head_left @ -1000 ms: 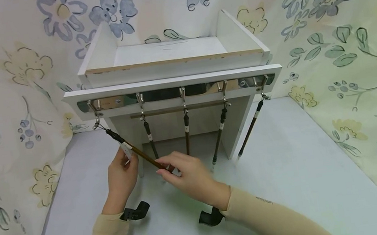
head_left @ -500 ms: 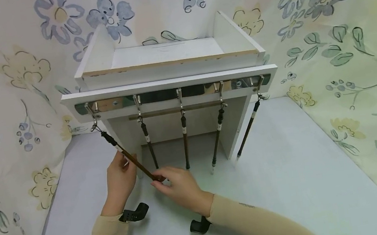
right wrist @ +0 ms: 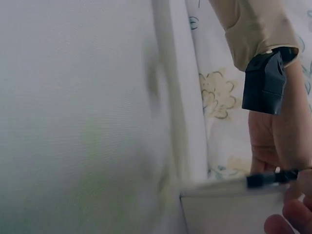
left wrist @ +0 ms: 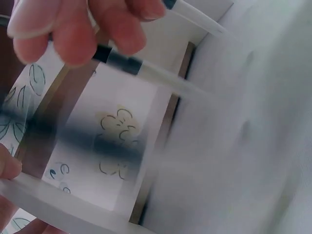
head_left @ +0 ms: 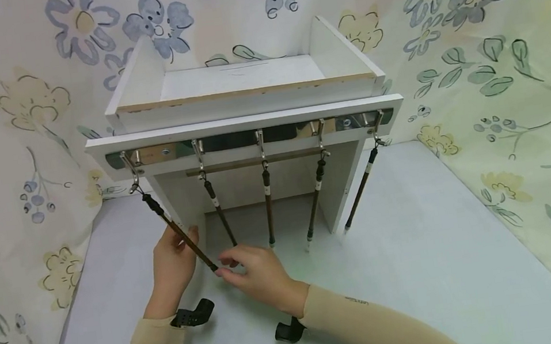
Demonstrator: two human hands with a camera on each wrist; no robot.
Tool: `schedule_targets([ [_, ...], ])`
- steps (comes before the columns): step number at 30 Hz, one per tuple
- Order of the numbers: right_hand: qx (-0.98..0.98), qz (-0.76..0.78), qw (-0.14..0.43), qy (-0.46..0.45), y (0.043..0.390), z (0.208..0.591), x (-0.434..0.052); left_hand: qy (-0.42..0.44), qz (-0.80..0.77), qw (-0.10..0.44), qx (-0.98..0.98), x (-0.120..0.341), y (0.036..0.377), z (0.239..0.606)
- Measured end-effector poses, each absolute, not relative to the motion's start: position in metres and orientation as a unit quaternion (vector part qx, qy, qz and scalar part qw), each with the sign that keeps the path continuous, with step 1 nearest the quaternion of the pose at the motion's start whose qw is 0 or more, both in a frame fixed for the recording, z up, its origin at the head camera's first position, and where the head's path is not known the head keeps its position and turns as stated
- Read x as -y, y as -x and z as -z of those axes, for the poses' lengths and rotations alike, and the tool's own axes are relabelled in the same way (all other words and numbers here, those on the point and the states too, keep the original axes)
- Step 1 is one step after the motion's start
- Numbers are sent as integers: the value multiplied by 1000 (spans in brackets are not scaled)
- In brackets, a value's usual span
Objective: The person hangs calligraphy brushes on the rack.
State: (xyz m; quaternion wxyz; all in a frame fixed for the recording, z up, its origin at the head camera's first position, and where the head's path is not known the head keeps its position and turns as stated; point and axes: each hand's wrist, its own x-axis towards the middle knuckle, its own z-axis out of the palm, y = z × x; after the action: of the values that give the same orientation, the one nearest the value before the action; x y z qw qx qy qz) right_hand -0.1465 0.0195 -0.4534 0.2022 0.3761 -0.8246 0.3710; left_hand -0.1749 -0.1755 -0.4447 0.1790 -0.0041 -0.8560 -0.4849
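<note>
A white shelf rack (head_left: 248, 122) carries a metal hook rail with several brown brushes hanging from it. The leftmost brush (head_left: 169, 223) hangs from the left hook (head_left: 133, 182) and slants down to the right. My left hand (head_left: 185, 239) holds its shaft midway, thumb on the right side. My right hand (head_left: 221, 270) pinches the brush's lower end. In the left wrist view, fingers (left wrist: 73, 34) curl over a black-banded brush (left wrist: 119, 61), all blurred. In the right wrist view the brush (right wrist: 270, 179) crosses my left hand (right wrist: 265, 141).
The other brushes (head_left: 268, 208) hang straight down in front of the rack's open bay. The grey tabletop (head_left: 421, 246) stretches to the right. Floral cloth (head_left: 500, 49) covers the walls around. Black camera mounts sit on both wrists (head_left: 192, 315).
My right hand slid left and down the leftmost brush to its lower end. The brush now hangs steeper, and my left hand shifted slightly down along the shaft.
</note>
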Motion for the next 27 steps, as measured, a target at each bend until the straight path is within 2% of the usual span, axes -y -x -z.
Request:
schedule_targets([
  [10, 838, -367, 188, -356, 140, 454, -42, 9, 492, 137, 860, 183, 169, 450],
  [17, 838, -341, 234, -356, 136, 460, -72, 29, 464, 97, 880, 195, 153, 459],
  [23, 853, -300, 284, -319, 136, 469, -102, 37, 416, 61, 907, 203, 137, 463],
  [27, 877, -259, 277, -296, 134, 474, -114, 48, 370, 52, 926, 203, 129, 463],
])
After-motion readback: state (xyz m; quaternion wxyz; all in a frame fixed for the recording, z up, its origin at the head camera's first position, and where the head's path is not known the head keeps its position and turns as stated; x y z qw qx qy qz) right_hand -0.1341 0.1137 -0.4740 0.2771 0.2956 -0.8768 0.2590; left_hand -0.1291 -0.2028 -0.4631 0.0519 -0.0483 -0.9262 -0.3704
